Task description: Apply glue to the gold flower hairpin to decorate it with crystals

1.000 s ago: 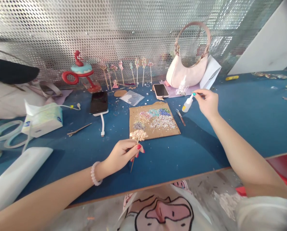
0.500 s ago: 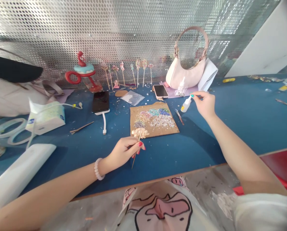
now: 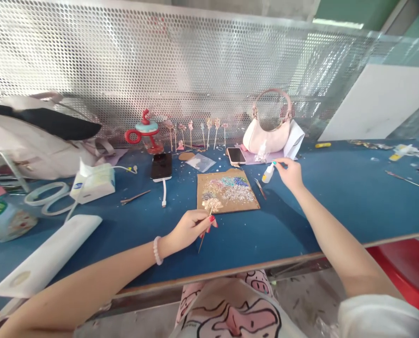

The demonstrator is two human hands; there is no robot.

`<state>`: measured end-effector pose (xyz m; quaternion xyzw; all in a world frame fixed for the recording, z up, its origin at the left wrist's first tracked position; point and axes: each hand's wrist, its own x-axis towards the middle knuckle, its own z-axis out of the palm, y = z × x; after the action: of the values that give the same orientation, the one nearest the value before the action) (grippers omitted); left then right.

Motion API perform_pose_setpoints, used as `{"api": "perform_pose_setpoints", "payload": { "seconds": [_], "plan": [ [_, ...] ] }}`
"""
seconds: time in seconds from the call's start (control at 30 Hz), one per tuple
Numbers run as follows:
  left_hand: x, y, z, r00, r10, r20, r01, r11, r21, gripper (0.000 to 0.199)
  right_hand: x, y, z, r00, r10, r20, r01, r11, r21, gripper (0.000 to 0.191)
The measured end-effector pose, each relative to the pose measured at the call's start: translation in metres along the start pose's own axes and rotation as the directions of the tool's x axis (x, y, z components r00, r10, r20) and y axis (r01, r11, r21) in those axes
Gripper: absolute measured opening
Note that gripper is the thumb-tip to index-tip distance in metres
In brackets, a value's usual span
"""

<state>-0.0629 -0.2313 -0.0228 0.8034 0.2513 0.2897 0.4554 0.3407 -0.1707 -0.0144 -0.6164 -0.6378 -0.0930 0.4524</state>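
Note:
My left hand [image 3: 188, 228], with a bead bracelet at the wrist, is closed around a thin stick [image 3: 201, 243]. A pale, flower-like ornament [image 3: 212, 204] tops this stick, over the near edge of a cardboard sheet [image 3: 226, 212]. Loose rhinestones [image 3: 235, 191] in pink, turquoise, blue and clear lie spread on the cardboard. To the right, my right hand [image 3: 290, 174] pinches the top of a small white glue bottle [image 3: 267, 177], which tilts slightly; whether its cap is on I cannot make out. Tweezers [image 3: 260, 188] rest between bottle and cardboard.
Behind stand several decorated sticks [image 3: 209, 134], a phone [image 3: 236, 156] and a pale handbag [image 3: 267, 138]. Leftward are a black phone [image 3: 162, 165], a red-handled cup [image 3: 148, 134], a tissue pack [image 3: 93, 184], coiled cable and a long white device [image 3: 50, 256]. Perforated metal closes off the back.
The view has tilted upward, so the table sits lower in the picture. Both hands keep their holds on the stick and the glue bottle, with little other movement.

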Motion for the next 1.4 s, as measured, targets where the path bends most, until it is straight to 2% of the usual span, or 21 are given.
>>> {"api": "perform_pose_setpoints", "payload": {
  "seconds": [0.37, 0.77, 1.03, 1.13, 1.27, 1.4],
  "plan": [
    [-0.001, 0.000, -0.003, 0.999, 0.021, 0.033, -0.022, 0.999, 0.034, 0.051, -0.007, 0.005, 0.006, 0.998, -0.056, -0.015, 0.057, 0.997, 0.055, 0.031],
    [-0.002, 0.003, -0.004, 0.999, -0.009, 0.046, 0.008, 1.000, 0.023, 0.044, -0.008, 0.000, 0.012, 0.992, -0.019, -0.126, 0.030, 0.996, 0.086, 0.012],
    [-0.001, 0.007, -0.003, 0.999, -0.007, 0.042, 0.006, 1.000, 0.021, 0.040, -0.007, 0.002, 0.013, 0.993, 0.008, -0.116, 0.007, 0.992, 0.125, 0.013],
    [-0.002, 0.007, -0.003, 0.999, -0.007, 0.046, 0.006, 1.000, 0.026, 0.041, -0.010, 0.007, 0.018, 0.997, 0.019, -0.075, -0.007, 0.988, 0.157, 0.026],
    [-0.003, 0.009, -0.003, 0.999, -0.014, 0.052, 0.012, 0.999, 0.037, 0.044, -0.013, 0.018, 0.028, 0.997, 0.042, 0.070, -0.057, 0.973, 0.224, 0.065],
    [-0.002, 0.012, -0.004, 0.998, -0.022, 0.057, 0.020, 0.999, 0.035, 0.048, -0.013, 0.026, 0.029, 0.985, 0.086, 0.149, -0.126, 0.949, 0.289, 0.074]
  ]
}}
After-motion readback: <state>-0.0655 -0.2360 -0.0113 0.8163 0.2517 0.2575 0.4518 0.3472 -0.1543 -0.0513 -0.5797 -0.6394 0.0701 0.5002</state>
